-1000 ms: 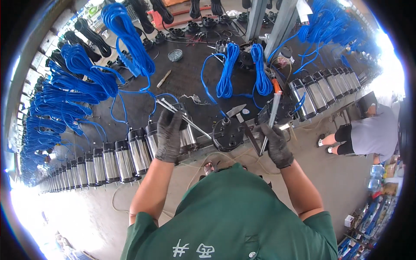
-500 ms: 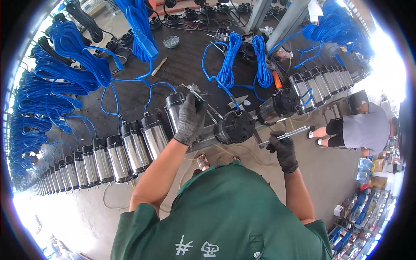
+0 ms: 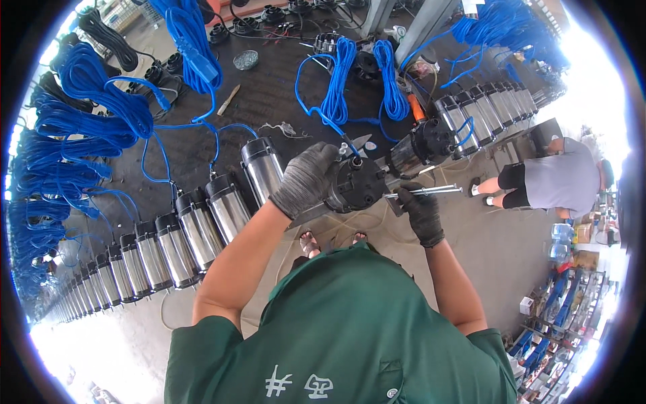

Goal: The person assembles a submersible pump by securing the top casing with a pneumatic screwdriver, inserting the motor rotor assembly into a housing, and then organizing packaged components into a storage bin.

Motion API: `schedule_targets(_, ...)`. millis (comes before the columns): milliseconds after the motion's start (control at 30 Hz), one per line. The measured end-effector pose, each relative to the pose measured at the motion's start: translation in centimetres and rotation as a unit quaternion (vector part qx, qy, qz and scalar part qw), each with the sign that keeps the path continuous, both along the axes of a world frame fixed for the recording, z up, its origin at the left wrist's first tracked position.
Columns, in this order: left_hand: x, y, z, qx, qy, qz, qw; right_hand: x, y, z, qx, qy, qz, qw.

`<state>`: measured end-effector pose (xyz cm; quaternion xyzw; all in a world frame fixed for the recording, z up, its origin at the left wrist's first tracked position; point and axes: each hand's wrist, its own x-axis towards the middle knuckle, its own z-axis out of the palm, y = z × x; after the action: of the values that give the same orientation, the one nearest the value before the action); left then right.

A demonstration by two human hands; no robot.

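My left hand [image 3: 308, 180], in a grey glove, is closed against the left side of a round black pump end [image 3: 360, 185]. Something small shows at its fingertips, too hidden to name. The pump end has a blue cable coming out of its top. In its dark glove, my right hand [image 3: 422, 217] grips long thin metal rods [image 3: 437, 190], which point sideways. Their left ends are close to the pump end's right side; whether they touch it, I cannot tell. Just beyond lies another motor with a black end [image 3: 431, 141].
Steel motor cylinders [image 3: 227, 209] line the bench edge left and right. Blue cable coils [image 3: 340, 81] lie on the dark bench [image 3: 269, 91], along with a knife-like tool [image 3: 229, 99], a small bowl [image 3: 245, 60] and an orange-handled tool [image 3: 415, 106]. Another person [image 3: 555, 176] stands at right.
My left hand has moved right, from over a scrap on the bench to the pump end. My right hand has brought the rods left, nearer the pump end. The whole view has shifted slightly.
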<state>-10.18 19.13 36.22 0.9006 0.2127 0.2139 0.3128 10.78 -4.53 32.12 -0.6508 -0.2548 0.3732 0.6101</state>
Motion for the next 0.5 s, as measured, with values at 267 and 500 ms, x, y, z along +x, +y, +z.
schedule_targets(267,-3.6,-4.7,-2.0,-0.062,-0.131,0.182,0.973,0.9,2.6,2.9,0.001,-0.452,0.217,0.865)
schedule_targets(500,-3.5,-11.8,-1.1,-0.195,-0.220,0.287,0.912,3.9,4.6,2.7,-0.085,-0.624,0.411,0.659)
